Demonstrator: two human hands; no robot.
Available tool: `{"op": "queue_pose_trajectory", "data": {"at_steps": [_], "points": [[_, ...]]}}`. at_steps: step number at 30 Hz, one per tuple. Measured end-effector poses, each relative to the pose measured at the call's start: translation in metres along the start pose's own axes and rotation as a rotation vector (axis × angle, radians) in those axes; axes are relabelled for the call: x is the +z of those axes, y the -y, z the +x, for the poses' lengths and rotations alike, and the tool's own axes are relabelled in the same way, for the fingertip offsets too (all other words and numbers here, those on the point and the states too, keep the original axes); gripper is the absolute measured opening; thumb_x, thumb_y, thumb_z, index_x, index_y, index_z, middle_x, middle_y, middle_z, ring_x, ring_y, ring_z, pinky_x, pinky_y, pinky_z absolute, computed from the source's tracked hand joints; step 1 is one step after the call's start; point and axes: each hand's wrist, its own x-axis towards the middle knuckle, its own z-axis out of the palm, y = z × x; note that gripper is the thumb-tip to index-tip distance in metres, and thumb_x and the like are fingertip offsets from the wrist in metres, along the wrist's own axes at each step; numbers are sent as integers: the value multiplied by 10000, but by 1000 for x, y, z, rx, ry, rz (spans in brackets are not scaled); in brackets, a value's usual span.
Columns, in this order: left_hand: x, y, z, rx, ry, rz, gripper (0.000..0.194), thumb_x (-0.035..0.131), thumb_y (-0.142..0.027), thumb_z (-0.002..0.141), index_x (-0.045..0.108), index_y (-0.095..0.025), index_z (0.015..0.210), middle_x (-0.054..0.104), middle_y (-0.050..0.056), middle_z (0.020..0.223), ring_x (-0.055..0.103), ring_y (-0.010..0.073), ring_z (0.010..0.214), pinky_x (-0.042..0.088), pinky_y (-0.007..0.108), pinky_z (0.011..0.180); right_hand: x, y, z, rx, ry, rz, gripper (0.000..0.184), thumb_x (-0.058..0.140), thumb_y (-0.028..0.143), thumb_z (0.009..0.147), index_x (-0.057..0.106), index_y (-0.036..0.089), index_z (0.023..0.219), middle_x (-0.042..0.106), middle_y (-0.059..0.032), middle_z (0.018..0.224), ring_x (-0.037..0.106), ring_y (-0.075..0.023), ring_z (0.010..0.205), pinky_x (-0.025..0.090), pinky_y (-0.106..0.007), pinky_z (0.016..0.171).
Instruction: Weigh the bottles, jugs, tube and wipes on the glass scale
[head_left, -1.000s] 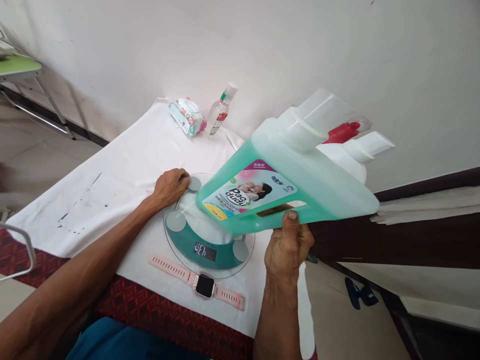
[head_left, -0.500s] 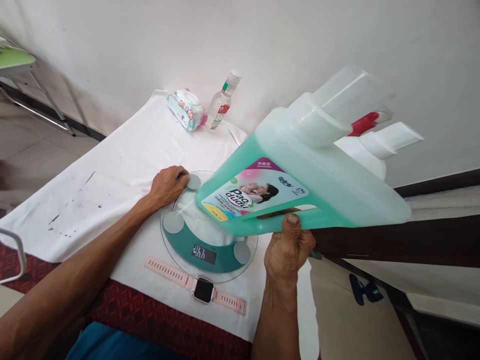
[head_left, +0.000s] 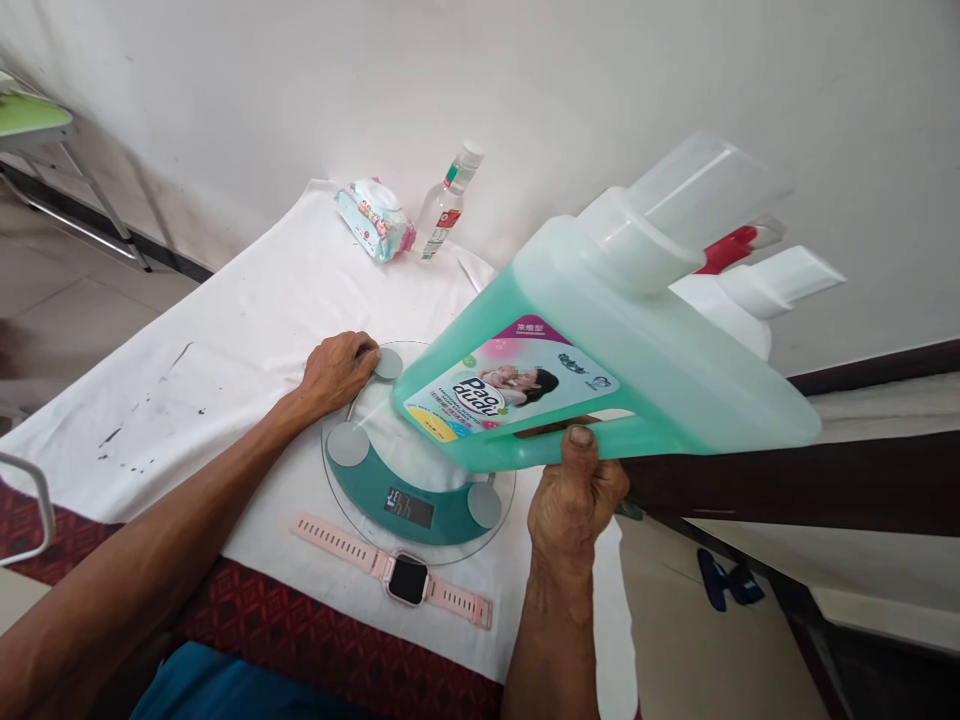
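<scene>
My right hand [head_left: 576,505] grips the handle of a large jug of green liquid [head_left: 660,370], held tilted in the air above the right part of a round glass scale [head_left: 375,470]. The jug has a pink and white label and a big clear cap. My left hand [head_left: 335,372] rests on the far left rim of the scale, fingers curled on the glass. The scale's display shows digits I cannot read.
A pink smartwatch [head_left: 397,575] lies in front of the scale on the white cloth [head_left: 225,340]. A wet-wipes pack [head_left: 375,220] and a small clear bottle [head_left: 444,205] stand near the wall. A white spray bottle with a red trigger [head_left: 739,290] shows behind the jug.
The jug has come closer and slightly higher than a second ago; the view shifted a little. My left hand stays on the scale's rim.
</scene>
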Motion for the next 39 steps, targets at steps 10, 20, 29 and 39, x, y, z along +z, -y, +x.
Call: {"op": "queue_pose_trajectory", "data": {"at_steps": [10,20,29,39], "points": [[-1,0,0,-5,0,2,271,523,-305,985,758,-210,1082,781,60,1072,701,257,978,508,363,820,-1,-3,1,8,9,38,409,630,529,973,689,212,722,683,-46,771,668,-245,895,534,-426,915],[-1,-2,-1,-16,5,-1,242,528,-286,995,749,-227,1077,782,62,1113,701,260,1034,515,366,847,-1,-2,-1,24,-6,22,402,661,531,958,700,202,729,677,-32,764,660,-226,878,521,-399,897],[-1,-1,-2,-15,6,5,249,516,-288,997,745,-234,1080,776,70,1124,697,267,1051,527,376,859,1,3,-2,84,-32,-30,365,731,532,912,718,192,779,690,-21,741,648,-208,773,518,-361,783],[-2,-3,-3,-14,12,3,262,508,-284,988,745,-231,1085,775,69,1135,697,274,1055,524,374,853,1,4,-3,83,-47,-60,334,780,512,883,760,183,831,716,-27,769,660,-206,756,524,-350,748]]}}
